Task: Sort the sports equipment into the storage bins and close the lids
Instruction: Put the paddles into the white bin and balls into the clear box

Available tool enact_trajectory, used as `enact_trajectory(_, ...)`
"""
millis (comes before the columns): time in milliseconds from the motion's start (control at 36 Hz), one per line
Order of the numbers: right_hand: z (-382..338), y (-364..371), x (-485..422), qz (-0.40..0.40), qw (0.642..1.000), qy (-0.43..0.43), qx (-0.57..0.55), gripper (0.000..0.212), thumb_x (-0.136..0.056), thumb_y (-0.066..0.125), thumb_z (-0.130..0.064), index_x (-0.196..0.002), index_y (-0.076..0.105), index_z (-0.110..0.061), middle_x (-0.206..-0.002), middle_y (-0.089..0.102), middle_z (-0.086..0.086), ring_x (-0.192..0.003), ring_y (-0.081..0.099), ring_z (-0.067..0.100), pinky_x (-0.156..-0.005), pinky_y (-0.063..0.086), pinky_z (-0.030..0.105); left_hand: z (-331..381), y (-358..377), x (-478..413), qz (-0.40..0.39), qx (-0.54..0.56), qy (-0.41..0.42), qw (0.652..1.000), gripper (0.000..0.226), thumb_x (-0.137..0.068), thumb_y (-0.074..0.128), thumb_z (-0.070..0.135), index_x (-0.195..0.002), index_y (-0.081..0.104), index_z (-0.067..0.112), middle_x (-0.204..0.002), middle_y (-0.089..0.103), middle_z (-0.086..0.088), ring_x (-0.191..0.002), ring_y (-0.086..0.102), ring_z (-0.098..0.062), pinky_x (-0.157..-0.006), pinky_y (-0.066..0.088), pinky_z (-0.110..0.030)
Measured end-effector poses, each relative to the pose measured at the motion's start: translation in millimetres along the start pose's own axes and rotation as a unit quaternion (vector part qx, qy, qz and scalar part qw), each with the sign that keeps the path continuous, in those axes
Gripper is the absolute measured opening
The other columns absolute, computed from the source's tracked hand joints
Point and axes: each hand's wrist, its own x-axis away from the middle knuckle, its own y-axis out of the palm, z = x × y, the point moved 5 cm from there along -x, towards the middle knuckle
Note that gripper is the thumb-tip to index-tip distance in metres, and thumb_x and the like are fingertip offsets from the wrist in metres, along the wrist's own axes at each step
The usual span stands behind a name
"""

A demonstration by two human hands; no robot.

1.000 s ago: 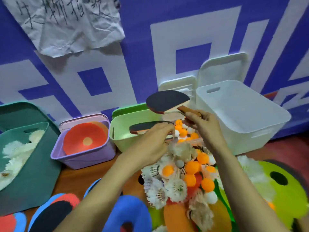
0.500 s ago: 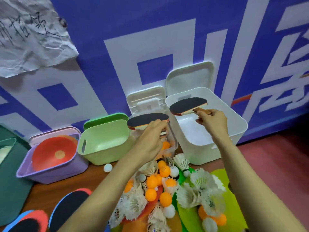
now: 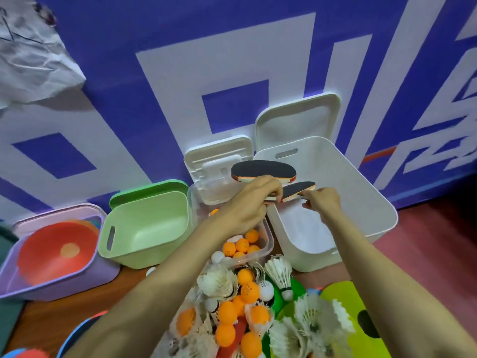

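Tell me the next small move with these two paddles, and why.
Probably lower both into the white bin and let go. The left hand holds the larger paddle and the right hand the smaller paddle, both already over the bin's open mouth; its lid stands open behind and the inside looks empty.

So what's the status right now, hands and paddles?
Left hand holds one paddle, right hand the smaller-looking paddle. Both over the white bin, lid open. Nothing blocking the bin.
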Motion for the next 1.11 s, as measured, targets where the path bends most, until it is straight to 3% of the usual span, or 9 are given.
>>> enact_trajectory(139, -5, -3, -15, -0.076, 0.979, -0.005, 0.187, 0.027, -0.081, 0.070, -0.028, -0.079, 0.063, -0.002, -0.077, 0.067, 0.012, -0.061, 0.062, 0.021, -0.060, 0.055, 0.030, -2, 22, -33, -0.086, -0.032, 0.011, 0.996, 0.032, -0.070, 0.044, -0.015, -0.088, 0.050, 0.010, -0.095, 0.043, 0.000, -0.088, 0.036, -0.014, -0.073, 0.028, -0.024)
enact_trajectory(306, 4, 7, -10, -0.238, 0.811, -0.010, 0.535, 0.025, -0.083, 0.070, -0.027, -0.082, 0.053, -0.009, -0.071, 0.059, 0.005, -0.068, 0.060, 0.020, -0.069, 0.052, 0.029, -16, 56, -76, -0.147, -0.073, -0.001, 0.986, 0.029, -0.074, 0.043, -0.015, -0.086, 0.043, 0.012, -0.097, 0.043, -0.004, -0.091, 0.036, -0.015, -0.073, 0.027, -0.025)
enact_trajectory(500, 32, 0, -11, -0.274, 0.731, -0.013, 0.625, 0.016, -0.080, 0.071, -0.015, -0.085, 0.056, -0.010, -0.085, 0.062, 0.005, -0.073, 0.060, 0.019, -0.067, 0.048, 0.027, -49, 90, -99, -0.245, -0.117, 0.019, 0.962, 0.027, -0.076, 0.048, -0.014, -0.091, 0.056, 0.006, -0.105, 0.053, -0.009, -0.092, 0.044, -0.018, -0.078, 0.035, -0.026)
enact_trajectory(639, 31, -3, -20, -0.263, 0.758, -0.012, 0.597, 0.012, -0.084, 0.067, -0.015, -0.090, 0.059, -0.008, -0.073, 0.062, 0.002, -0.063, 0.059, 0.014, -0.062, 0.048, 0.024, -55, 100, -113, -0.251, -0.162, 0.030, 0.954, 0.022, -0.076, 0.051, -0.011, -0.087, 0.060, 0.007, -0.101, 0.056, -0.009, -0.090, 0.050, -0.026, -0.077, 0.040, -0.031)
enact_trajectory(722, 32, -3, -21, -0.236, 0.813, -0.001, 0.532, 0.011, -0.088, 0.060, -0.011, -0.078, 0.058, -0.008, -0.075, 0.063, 0.002, -0.060, 0.056, 0.013, -0.056, 0.045, 0.021, -51, 107, -116, -0.249, -0.179, 0.033, 0.951, 0.022, -0.083, 0.053, -0.003, -0.096, 0.056, 0.013, -0.106, 0.054, -0.008, -0.091, 0.050, -0.026, -0.081, 0.045, -0.037)
enact_trajectory(778, 35, 0, -28, -0.238, 0.850, -0.003, 0.470, 0.011, -0.089, 0.055, -0.007, -0.092, 0.064, -0.003, -0.093, 0.069, 0.009, -0.074, 0.065, 0.019, -0.068, 0.053, 0.026, -51, 113, -114, -0.242, -0.184, 0.022, 0.953, 0.021, -0.087, 0.051, 0.001, -0.104, 0.053, 0.013, -0.108, 0.054, -0.010, -0.089, 0.051, -0.026, -0.080, 0.044, -0.038)
enact_trajectory(889, 30, -6, -43, -0.197, 0.958, 0.092, 0.186, 0.015, -0.087, 0.055, 0.002, -0.101, 0.062, 0.002, -0.095, 0.069, 0.018, -0.086, 0.068, 0.030, -0.085, 0.056, 0.043, -57, 118, -111, -0.178, -0.160, -0.018, 0.971, 0.019, -0.087, 0.056, 0.005, -0.105, 0.053, 0.011, -0.109, 0.055, -0.011, -0.091, 0.056, -0.026, -0.081, 0.046, -0.036)
enact_trajectory(1028, 20, -17, -39, -0.160, 0.958, 0.206, -0.121, 0.025, -0.098, 0.034, -0.001, -0.087, 0.055, 0.007, -0.082, 0.064, 0.021, -0.074, 0.064, 0.029, -0.061, 0.058, 0.035, -55, 125, -98, -0.278, -0.190, 0.011, 0.941, 0.024, -0.087, 0.055, 0.003, -0.109, 0.047, 0.009, -0.117, 0.044, -0.011, -0.088, 0.053, -0.030, -0.076, 0.046, -0.042)
enact_trajectory(1111, 24, -17, -37, -0.138, 0.958, 0.225, -0.114, 0.026, -0.101, 0.033, -0.010, -0.086, 0.051, 0.003, -0.078, 0.061, 0.019, -0.068, 0.062, 0.029, -0.045, 0.056, 0.032, -60, 134, -90, -0.354, -0.224, -0.001, 0.908, 0.029, -0.089, 0.058, 0.014, -0.116, 0.047, 0.011, -0.128, 0.036, -0.009, -0.082, 0.050, -0.025, -0.074, 0.043, -0.038)
